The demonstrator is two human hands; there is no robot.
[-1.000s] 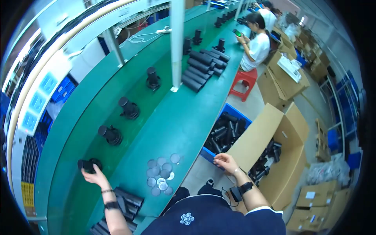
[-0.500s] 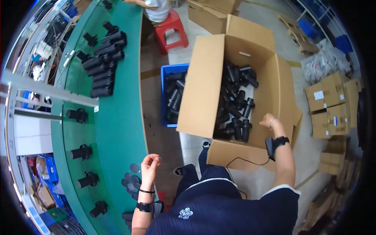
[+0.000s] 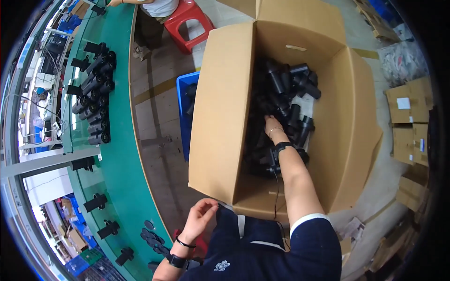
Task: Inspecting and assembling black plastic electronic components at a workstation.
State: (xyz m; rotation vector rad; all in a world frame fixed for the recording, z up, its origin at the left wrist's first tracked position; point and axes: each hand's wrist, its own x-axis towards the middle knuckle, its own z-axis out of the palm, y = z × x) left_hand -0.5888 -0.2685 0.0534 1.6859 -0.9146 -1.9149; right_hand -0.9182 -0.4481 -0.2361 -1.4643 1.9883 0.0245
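Observation:
My right hand (image 3: 272, 125) is down inside a large open cardboard box (image 3: 220, 112), among black plastic tube fittings (image 3: 300, 84) piled loosely in it. Its fingertips blend into the dark pieces, so whether they grip one cannot be made out. Outside the box, by its near left corner, hovers my left hand (image 3: 200, 218). Its fingers are curled in toward the thumb, with nothing visible between them. Left of that hand, several flat black discs (image 3: 152, 236) lie on the green table (image 3: 119, 154). Farther up the table, more black fittings (image 3: 96, 98) are stacked in a group.
Single black fittings (image 3: 96, 202) stand spaced along the table's far left side. Between table and box is a blue bin (image 3: 183, 122), partly covered by the box flap. A person sits beyond on a red stool (image 3: 187, 25). Cartons (image 3: 412, 100) are stacked at right.
My right hand has gone from the box's right side, leftward and deeper into the pile. My left hand has moved off the table edge toward the box. The view has shifted closer to the box.

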